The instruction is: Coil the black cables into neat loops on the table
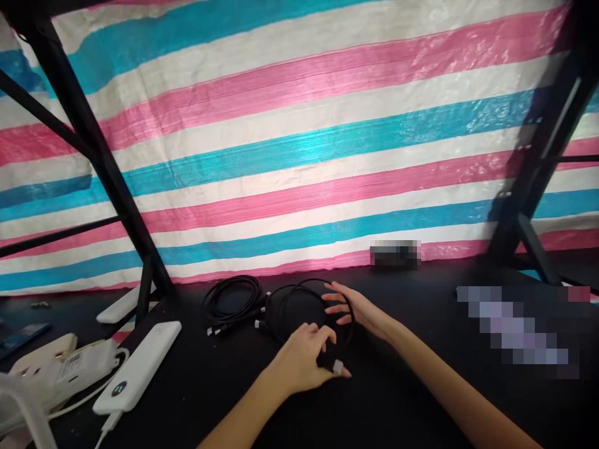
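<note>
On a black tabletop (402, 399) lies a loosely looped black cable (292, 305). My left hand (306, 358) pinches the cable's silver-tipped plug end (337, 366) between thumb and fingers. My right hand (355, 308) rests against the right side of the loop with its fingers spread, the cable passing over them. A second black cable, coiled and bundled (233, 302), lies just left of the loop with its white-tipped connectors pointing toward me.
A white power bank (138, 368) with a cable plugged in lies at the left, beside a white power strip (51, 368). Black metal frame legs (100, 159) stand left and right (538, 187). A pink, blue and white striped tarp (304, 137) closes the back.
</note>
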A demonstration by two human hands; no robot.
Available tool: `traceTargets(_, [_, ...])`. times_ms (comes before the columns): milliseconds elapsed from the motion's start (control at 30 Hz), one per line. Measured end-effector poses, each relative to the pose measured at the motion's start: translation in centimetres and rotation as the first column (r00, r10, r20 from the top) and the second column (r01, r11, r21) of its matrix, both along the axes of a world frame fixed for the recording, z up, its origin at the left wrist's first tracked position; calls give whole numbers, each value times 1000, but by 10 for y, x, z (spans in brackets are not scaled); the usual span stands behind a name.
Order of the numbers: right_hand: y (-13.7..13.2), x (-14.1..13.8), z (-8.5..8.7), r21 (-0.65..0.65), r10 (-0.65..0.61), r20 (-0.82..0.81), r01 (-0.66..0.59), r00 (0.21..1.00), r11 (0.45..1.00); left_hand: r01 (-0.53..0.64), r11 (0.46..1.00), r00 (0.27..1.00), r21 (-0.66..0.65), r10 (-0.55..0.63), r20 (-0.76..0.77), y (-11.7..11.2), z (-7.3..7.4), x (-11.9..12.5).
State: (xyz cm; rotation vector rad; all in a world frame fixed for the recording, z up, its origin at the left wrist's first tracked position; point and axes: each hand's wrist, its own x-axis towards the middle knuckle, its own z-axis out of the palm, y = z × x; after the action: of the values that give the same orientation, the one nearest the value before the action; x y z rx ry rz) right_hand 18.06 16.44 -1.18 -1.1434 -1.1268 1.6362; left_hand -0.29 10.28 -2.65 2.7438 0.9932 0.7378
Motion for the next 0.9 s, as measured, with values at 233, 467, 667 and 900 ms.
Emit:
traceTargets(233, [1, -1, -14, 236, -32, 285, -37, 958, 971, 15, 988, 998, -155, -7, 55, 14, 14, -24])
traceTargets(467, [16, 17, -20, 371, -254, 350, 116, 902, 922, -158, 972, 938, -176, 203, 282, 34, 21, -49])
traceTargets(667, [23, 24, -29, 535, -257, 313, 54, 914, 843, -491, 855, 815, -166, 518, 259, 41, 3, -48])
traceTargets(900, [20, 22, -39, 611, -224, 506, -162, 833, 775, -525, 831, 812, -183, 554, 185, 43, -16, -45])
